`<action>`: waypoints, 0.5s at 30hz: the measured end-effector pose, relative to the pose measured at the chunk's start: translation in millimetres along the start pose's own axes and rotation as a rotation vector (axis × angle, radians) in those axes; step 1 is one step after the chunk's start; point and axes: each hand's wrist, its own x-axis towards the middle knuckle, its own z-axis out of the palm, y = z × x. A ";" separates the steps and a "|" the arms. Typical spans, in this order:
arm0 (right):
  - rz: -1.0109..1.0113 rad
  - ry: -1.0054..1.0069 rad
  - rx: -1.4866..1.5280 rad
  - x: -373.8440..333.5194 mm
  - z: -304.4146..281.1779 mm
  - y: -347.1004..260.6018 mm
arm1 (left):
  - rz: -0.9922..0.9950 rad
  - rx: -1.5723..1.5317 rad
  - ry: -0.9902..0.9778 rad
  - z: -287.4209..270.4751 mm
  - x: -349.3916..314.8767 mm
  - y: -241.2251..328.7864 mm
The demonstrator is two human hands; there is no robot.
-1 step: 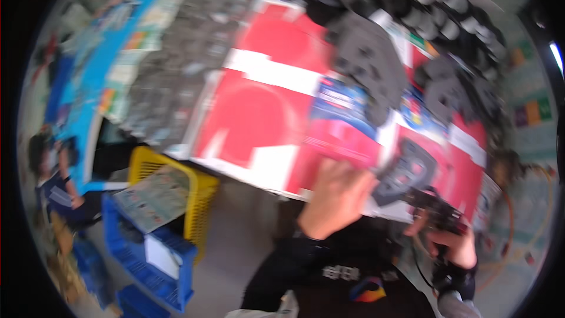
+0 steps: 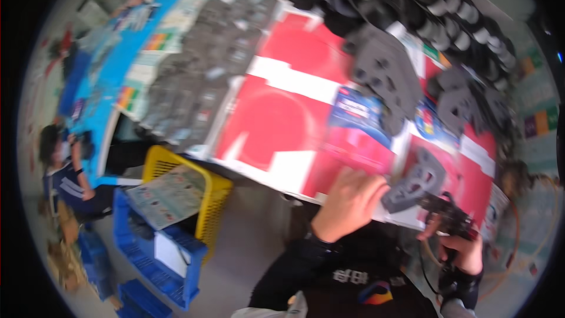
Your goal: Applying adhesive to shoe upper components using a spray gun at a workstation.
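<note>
Over the front edge of the table, my left hand [image 2: 348, 205] is closed, fingers curled toward the left end of a flat grey sole-shaped piece with cut-out holes [image 2: 432, 171]. Whether the fingertips grip that piece or anything else is hidden. To its right, my right hand [image 2: 463, 252] is wrapped round a dark hand tool [image 2: 448, 215], whose front end is close to the grey piece's lower right edge. A dark cable hangs below this hand. Just beyond my left hand lies a blue and pink packet [image 2: 359, 126].
Red and white sheets [image 2: 268, 121] cover the table. Rows of grey pieces [image 2: 200, 76] lie left, larger grey pieces [image 2: 385, 73] farther back, and piled black parts [image 2: 412, 9] behind. Yellow [image 2: 218, 200] and blue crates [image 2: 176, 282] stand lower left. Another person [image 2: 70, 171] is at the far left.
The whole view has shifted slightly, so everything appears a little farther right. Both hands keep about the same places relative to the table, with the dark tool still in my right hand.
</note>
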 end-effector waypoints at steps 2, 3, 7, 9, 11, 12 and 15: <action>-0.064 0.118 -0.042 -9.6 -8.1 -3.1 | -0.034 -0.073 0.107 -20.0 0.3 9.6; -0.086 0.164 -0.076 -10.3 -9.1 -5.6 | -0.038 -0.056 0.177 -32.7 2.4 14.1; -0.162 0.223 0.007 -20.9 -21.9 -11.4 | -0.313 -0.281 0.585 -102.8 45.6 3.7; -0.194 0.216 0.022 -23.0 -27.0 -11.2 | -0.300 -0.163 0.762 -151.8 76.0 -26.0; -0.215 0.230 0.052 -26.8 -28.5 -12.3 | -0.367 -0.021 0.814 -202.0 97.3 -79.0; -0.225 0.237 0.063 -28.2 -30.7 -11.7 | -0.354 -0.023 0.805 -214.8 99.2 -91.3; -0.236 0.221 0.080 -33.9 -35.7 -9.5 | -0.492 1.111 0.505 -232.5 93.8 -136.2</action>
